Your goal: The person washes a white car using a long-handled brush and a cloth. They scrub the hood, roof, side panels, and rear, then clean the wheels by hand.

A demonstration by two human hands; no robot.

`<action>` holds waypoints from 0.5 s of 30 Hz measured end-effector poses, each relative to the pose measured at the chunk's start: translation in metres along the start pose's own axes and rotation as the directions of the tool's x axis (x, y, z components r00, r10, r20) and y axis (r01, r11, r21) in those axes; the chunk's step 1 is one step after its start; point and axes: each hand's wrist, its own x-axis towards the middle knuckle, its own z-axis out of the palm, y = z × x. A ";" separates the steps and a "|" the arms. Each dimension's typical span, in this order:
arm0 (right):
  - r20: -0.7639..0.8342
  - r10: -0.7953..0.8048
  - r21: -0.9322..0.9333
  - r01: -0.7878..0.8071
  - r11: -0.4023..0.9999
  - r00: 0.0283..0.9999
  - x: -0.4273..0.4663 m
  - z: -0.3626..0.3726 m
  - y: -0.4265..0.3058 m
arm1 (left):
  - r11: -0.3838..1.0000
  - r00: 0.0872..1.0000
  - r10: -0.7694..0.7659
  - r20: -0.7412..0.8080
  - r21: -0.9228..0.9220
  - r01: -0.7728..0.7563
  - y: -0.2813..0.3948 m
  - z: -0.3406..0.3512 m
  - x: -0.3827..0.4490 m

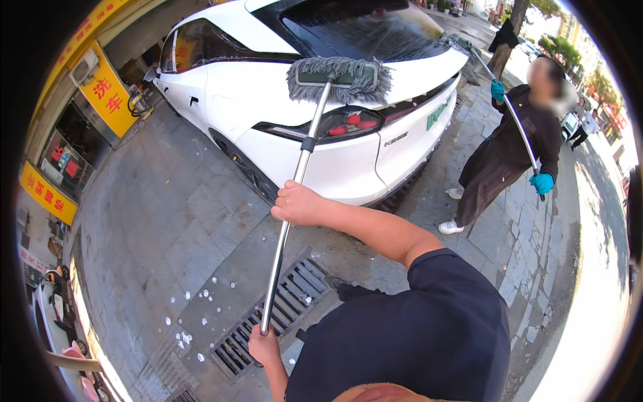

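Note:
My right hand (300, 203) grips the middle of a silver telescopic pole (303, 163), just below its dark collar. Lower down, my left hand (263, 347) closes around the pole's near end. At the far end a grey chenille wash mop (310, 93) lies against the rear corner of a white car (321, 173), above the red tail light (354, 123). The car's rear window (361, 30) looks wet and streaked. Its hatch and bumper face me.
A person (522, 125) in teal gloves holds another long pole (520, 123) at the car's far rear corner. A metal drain grate (296, 286) and white foam blobs (186, 339) lie on the paving. Yellow signs (103, 90) bearing writing line the shopfront. A tree trunk (508, 45) stands behind.

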 end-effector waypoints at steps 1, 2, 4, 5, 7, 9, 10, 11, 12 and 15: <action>-0.027 0.008 -0.054 -0.010 0.998 1.000 0.005 -0.001 0.018 | 1.000 1.000 0.017 0.013 -0.021 -0.017 0.021 -0.007 0.010; -0.018 0.030 -0.101 -0.032 0.994 0.999 0.012 -0.003 0.035 | 0.998 0.999 0.038 0.027 -0.058 -0.036 0.042 -0.016 0.019; -0.038 0.068 -0.160 -0.073 0.984 0.997 0.032 -0.009 0.075 | 0.994 0.994 0.009 0.105 -0.112 0.003 0.084 -0.041 0.039; -0.090 0.074 -0.165 -0.088 0.982 0.993 0.043 -0.013 0.095 | 0.989 0.994 0.109 0.024 -0.099 -0.106 0.105 -0.054 0.044; -0.200 0.164 -0.179 -0.201 0.963 0.966 0.068 -0.024 0.137 | 0.948 0.967 0.249 -0.052 -0.190 -0.255 0.145 -0.077 0.056; -0.267 0.272 -0.228 -0.335 0.914 0.924 0.087 -0.034 0.167 | 0.923 0.948 0.318 -0.016 -0.223 -0.314 0.173 -0.092 0.064; -0.228 0.273 -0.230 -0.324 0.918 0.934 0.095 -0.035 0.175 | 0.912 0.942 0.336 -0.016 -0.243 -0.329 0.183 -0.094 0.067; -0.189 0.285 -0.244 -0.327 0.913 0.940 0.099 -0.036 0.180 | 0.876 0.921 0.385 -0.050 -0.295 -0.382 0.187 -0.094 0.069; -0.153 0.320 -0.273 -0.351 0.896 0.935 0.101 -0.035 0.180 | 0.865 0.911 0.403 -0.088 -0.288 -0.410 0.185 -0.092 0.070; -0.052 0.239 -0.259 -0.245 0.934 0.970 0.089 -0.023 0.146 | 0.912 0.961 0.275 0.028 -0.326 -0.251 0.146 -0.078 0.073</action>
